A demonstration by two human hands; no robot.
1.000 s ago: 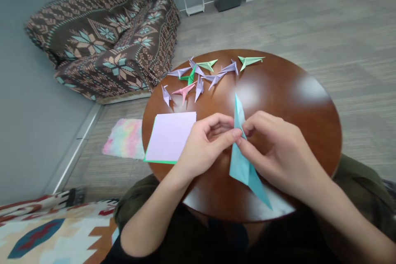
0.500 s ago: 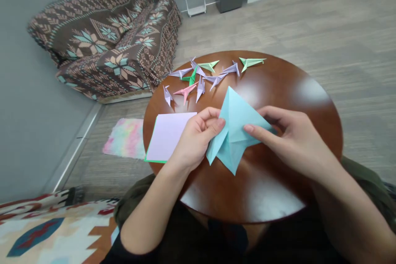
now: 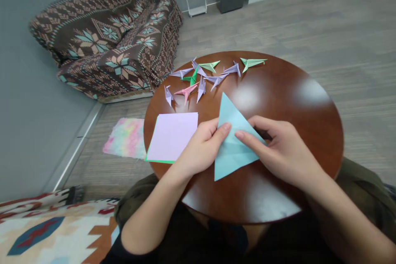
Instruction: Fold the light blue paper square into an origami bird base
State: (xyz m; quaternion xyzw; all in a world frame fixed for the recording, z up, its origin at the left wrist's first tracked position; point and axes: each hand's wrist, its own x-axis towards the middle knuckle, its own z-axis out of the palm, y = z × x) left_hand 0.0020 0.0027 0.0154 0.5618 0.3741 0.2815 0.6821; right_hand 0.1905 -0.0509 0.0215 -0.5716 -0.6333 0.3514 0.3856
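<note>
A sheet of light blue origami paper [image 3: 233, 144], folded to a pointed triangular shape, lies on the round polished wooden table [image 3: 287, 99]. My left hand [image 3: 201, 146] pinches its left edge with the thumb on top. My right hand [image 3: 278, 148] holds the right side, fingers pressed along the fold. Left of my left hand is a lavender paper square [image 3: 171, 136] on a green sheet. Several small folded paper darts and cranes [image 3: 201, 80] in lilac, green and pink stand beyond my hands, untouched.
A tie-dyed cloth [image 3: 125, 138] lies on the floor by the table's left edge. A patterned brown blanket over a low seat [image 3: 105, 41] sits against the wall. A patterned rug [image 3: 52, 231] lies at lower left. A white rack and dark bin stand behind.
The blue paper went from a tall narrow fold to a wider shape, then to a flatter triangle lower on the table. My hands have spread apart and come down onto it.
</note>
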